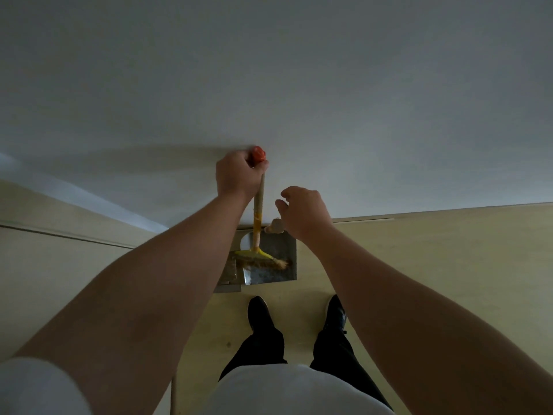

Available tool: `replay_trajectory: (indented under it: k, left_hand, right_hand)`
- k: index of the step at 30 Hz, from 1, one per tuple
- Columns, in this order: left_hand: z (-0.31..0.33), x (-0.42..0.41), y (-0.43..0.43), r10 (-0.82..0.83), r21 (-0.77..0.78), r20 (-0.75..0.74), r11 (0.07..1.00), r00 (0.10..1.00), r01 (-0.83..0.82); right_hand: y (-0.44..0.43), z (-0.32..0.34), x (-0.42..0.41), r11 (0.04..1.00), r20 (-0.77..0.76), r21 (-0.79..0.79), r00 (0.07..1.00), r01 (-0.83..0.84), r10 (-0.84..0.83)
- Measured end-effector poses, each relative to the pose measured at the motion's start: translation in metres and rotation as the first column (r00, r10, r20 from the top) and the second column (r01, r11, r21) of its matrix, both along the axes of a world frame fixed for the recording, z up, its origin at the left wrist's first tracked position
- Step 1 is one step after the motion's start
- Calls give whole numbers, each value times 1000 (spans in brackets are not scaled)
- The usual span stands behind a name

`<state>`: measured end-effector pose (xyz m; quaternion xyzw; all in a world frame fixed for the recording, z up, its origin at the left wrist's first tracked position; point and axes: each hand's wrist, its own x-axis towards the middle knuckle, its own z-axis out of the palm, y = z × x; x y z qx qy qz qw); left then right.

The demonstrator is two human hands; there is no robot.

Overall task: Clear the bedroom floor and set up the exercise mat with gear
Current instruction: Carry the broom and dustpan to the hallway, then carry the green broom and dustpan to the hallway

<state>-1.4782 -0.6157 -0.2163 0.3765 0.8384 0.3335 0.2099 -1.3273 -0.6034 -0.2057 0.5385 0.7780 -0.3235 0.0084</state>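
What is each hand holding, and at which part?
Left hand grips the broom at its handle top, below the red cap. Right hand holds nothing.

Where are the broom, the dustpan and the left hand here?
broom (258, 205), head view, on its wooden handle.
dustpan (269, 275), head view, on its metal tray.
left hand (238, 175), head view, on the back of the hand.

The way forward is closed off by the wall (299, 85), against which the broom (258, 211) and the metal dustpan (269, 265) are stood. Open floor (434, 265) is left to the right and left of the dustpan; the strip before it is taken up by two shoes (260, 313).
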Motion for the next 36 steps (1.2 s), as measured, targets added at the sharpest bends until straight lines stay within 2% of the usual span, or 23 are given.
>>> replay_trajectory:
  k: [5, 8, 13, 16, 20, 25, 29, 31, 36]
  left_hand:
    - [2, 1, -4, -16, -20, -8, 1000, 1000, 16]
    - [8, 5, -12, 37, -33, 9, 999, 999, -36]
    - [45, 15, -38, 71, 19, 9, 997, 997, -71]
    - [81, 25, -39, 18, 96, 94, 995, 995, -27]
    - [137, 44, -24, -62, 217, 131, 976, 989, 33]
    - [217, 72, 3, -125, 438, 100, 896, 987, 69]
    - [281, 105, 26, -186, 597, 33, 792, 982, 130]
    - [307, 132, 38, -217, 670, -17, 722, 976, 172]
    - [335, 209, 60, -315, 714, -76, 645, 946, 272]
  right_hand:
    - [3, 10, 2, 1000, -17, -5, 1000, -2, 1]
    - [3, 20, 7, 1000, -37, 4, 999, 4, -4]
    - [6, 60, 24, 991, -238, 82, 968, 102, -79]
    - [14, 95, 40, 966, -369, 152, 919, 207, -139]
    - [28, 149, 65, 910, -512, 259, 845, 322, -154]
    - [44, 224, 103, 840, -660, 333, 742, 428, -117]
    - [53, 277, 145, 786, -743, 374, 666, 493, -65]
    - [57, 299, 175, 728, -776, 410, 630, 550, -39]
    - [66, 321, 242, 682, -788, 427, 614, 594, -41]
